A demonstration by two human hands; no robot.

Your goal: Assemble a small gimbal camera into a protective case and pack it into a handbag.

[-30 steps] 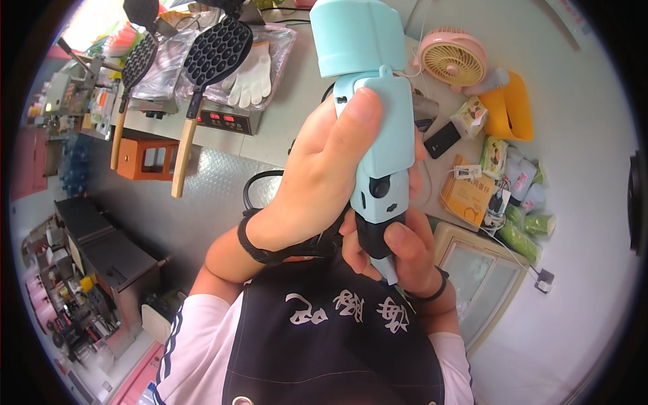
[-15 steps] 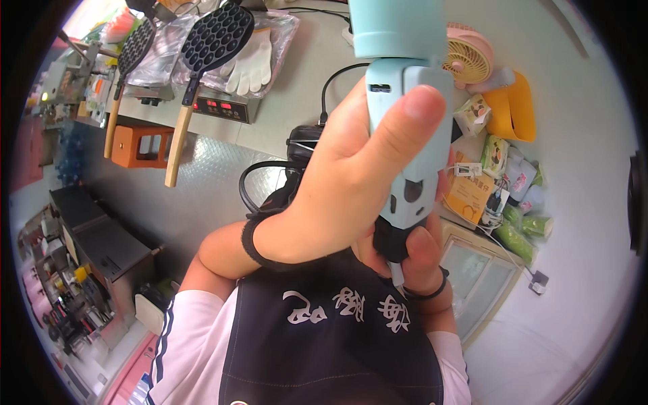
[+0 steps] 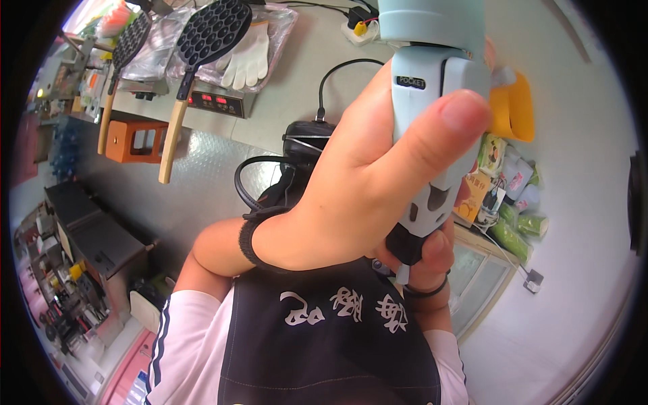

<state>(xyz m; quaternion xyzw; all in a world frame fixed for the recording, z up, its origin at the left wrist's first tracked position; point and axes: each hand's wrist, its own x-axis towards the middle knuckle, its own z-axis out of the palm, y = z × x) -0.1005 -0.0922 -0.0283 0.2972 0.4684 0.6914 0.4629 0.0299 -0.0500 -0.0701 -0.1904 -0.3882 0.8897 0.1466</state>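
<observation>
holding a blue device (image 3: 420, 101), left grip (image 3: 361, 179) curled around, right grip (image 3: 434, 262) pinching lower down

- Landmark, logged remotely: the grey worktable (image 3: 287, 88).
- I see a white wall (image 3: 574, 223) along its right side.
- Floor (image 3: 199, 179) on its near side: shiny textured metal, catching pale glare.
- Orange stool (image 3: 135, 142) by its near edge, toward the left.
- Dark cabinet (image 3: 101, 229) across the floor from it.
- Beige-framed glass panel (image 3: 478, 273) near its right end.
- I note bright light (image 3: 84, 15) beyond its far left corner; source unclear.
</observation>
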